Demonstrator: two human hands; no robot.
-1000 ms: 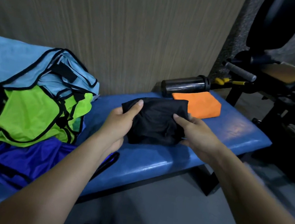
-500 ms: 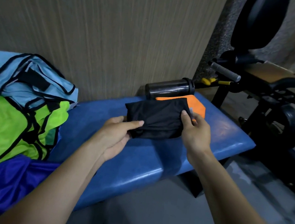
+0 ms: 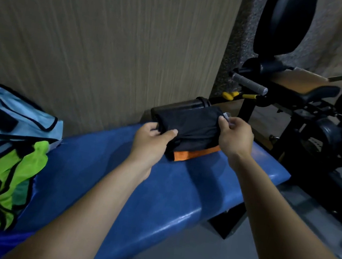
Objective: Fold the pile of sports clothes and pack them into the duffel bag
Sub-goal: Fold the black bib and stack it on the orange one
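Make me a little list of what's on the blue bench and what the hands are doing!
bench: blue padded bench, along a wall
black garment: folded black garment, lying on the orange one
orange garment: folded orange garment, only its edge showing
left hand: left hand grips the black garment's near-left corner
right hand: right hand pinches its far-right corner
bottle: dark bottle lying behind the stack
unfolded pile: light blue and green bibs at the left
duffel bag: not in view

Both arms reach forward; left hand (image 3: 150, 144) grips with thumb on top, right hand (image 3: 233, 137) pinches with fingertips.
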